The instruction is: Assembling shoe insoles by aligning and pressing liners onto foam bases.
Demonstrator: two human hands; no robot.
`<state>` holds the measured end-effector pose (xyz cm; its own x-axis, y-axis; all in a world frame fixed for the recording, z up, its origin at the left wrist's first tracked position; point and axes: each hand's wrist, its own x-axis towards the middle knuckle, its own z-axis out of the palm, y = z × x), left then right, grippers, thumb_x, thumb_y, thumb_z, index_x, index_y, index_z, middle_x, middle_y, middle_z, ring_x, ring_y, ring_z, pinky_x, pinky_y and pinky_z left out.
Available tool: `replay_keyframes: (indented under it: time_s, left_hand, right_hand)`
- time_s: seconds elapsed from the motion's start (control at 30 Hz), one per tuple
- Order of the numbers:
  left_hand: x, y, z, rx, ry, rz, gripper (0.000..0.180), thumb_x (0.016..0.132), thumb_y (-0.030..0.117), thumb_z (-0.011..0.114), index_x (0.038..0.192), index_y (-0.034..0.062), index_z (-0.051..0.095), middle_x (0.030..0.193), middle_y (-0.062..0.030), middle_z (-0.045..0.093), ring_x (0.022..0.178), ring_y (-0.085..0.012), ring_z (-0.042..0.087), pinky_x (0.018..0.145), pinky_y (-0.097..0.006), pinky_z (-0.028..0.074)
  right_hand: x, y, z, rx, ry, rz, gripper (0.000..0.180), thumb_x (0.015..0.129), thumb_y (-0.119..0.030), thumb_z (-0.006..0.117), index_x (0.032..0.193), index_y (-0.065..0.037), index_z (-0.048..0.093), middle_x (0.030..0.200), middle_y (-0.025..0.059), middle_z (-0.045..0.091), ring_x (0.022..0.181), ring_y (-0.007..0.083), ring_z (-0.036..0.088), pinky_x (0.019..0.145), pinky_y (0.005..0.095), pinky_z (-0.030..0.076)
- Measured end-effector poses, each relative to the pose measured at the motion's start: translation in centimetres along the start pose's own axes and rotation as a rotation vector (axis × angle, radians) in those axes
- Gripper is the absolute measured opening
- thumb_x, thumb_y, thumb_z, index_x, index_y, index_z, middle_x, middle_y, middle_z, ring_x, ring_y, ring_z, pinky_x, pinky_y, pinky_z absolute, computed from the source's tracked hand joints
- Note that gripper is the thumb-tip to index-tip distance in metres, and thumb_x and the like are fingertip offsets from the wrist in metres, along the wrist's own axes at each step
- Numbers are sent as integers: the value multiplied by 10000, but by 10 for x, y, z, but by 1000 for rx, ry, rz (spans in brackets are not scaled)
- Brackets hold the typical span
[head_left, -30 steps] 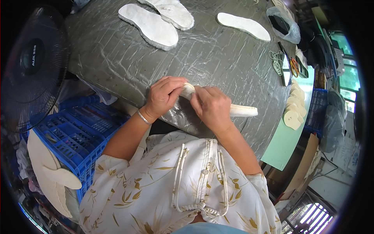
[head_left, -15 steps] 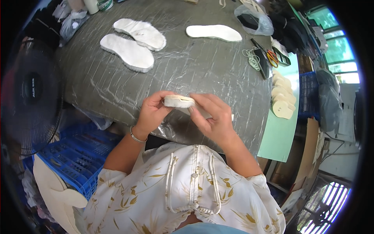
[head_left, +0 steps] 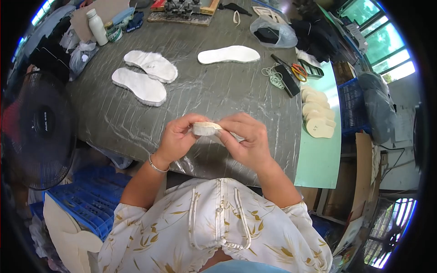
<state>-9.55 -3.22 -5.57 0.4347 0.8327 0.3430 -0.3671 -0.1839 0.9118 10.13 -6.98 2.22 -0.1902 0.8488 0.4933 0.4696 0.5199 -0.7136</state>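
Observation:
Close to the table's near edge, my left hand (head_left: 177,140) and my right hand (head_left: 246,140) pinch a white fleecy insole (head_left: 205,130) between thumbs and fingers. It is seen end-on, with a cream layer along its top and fuzzy white pile below; most of its length is hidden behind my fingers. Beyond my left hand lie two white furry insoles, a nearer one (head_left: 139,86) slightly overlapping a farther one (head_left: 152,65). A single white insole (head_left: 229,54) rests farther off, right of the middle.
On the right are orange-handled scissors (head_left: 298,72), a dark box (head_left: 287,80), pale green cord (head_left: 274,78) and several cream sole pieces (head_left: 320,128) on a green board (head_left: 318,161). A fan (head_left: 41,129) and blue crate (head_left: 86,200) stand left. A white bottle (head_left: 97,27) stands at the back.
The view has tilted up and shifted right, bringing the bottle and a machine at the far edge into sight. Both hands still hold the insole in nearly the same place.

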Motion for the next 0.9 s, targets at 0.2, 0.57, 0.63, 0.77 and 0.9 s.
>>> replay_keyframes:
  time_s: [0.2, 0.57, 0.63, 0.77, 0.9]
  left_hand:
    - [12, 5, 11, 72, 0, 37, 267, 885, -92, 562, 1115, 7, 655, 1072, -60, 685, 1014, -141, 628, 907, -282, 490]
    - [31, 25, 56, -81, -34, 18, 459, 886, 47, 699, 1315, 23, 537, 1185, -41, 622, 1135, -141, 563, 995, -314, 442]
    - [26, 14, 59, -13, -31, -186, 393, 906, 122, 706, 1265, 8, 590, 1093, -13, 659, 1035, -132, 608, 910, -311, 499]
    - [30, 21, 62, 209, -29, -129, 244, 893, 51, 647, 1133, 13, 667, 968, -43, 689, 895, -148, 652, 798, -303, 517]
    - [38, 35, 60, 654, -128, 27, 226, 840, -9, 615, 1052, 17, 687, 893, -105, 661, 787, -205, 649, 702, -307, 492]
  right_hand:
    - [3, -2, -22, 93, -108, 68, 251, 834, -90, 724, 1076, -21, 720, 911, 138, 706, 800, 284, 670, 729, 344, 526]
    - [-6, 0, -36, 148, 288, 11, 120, 907, -45, 659, 978, 34, 716, 936, 107, 707, 811, 174, 648, 719, 289, 514]
    - [-9, 10, -37, 411, 390, 154, 195, 969, -98, 619, 1068, 50, 699, 1017, 96, 692, 894, 122, 620, 777, 264, 502]
    - [-18, 15, -51, 684, 339, 287, 241, 956, -104, 636, 1147, 39, 672, 1026, 100, 690, 928, 132, 621, 821, 276, 493]
    - [-25, 32, -71, 430, 108, 163, 231, 931, -97, 658, 1122, 30, 684, 995, 85, 697, 924, 138, 623, 821, 282, 482]
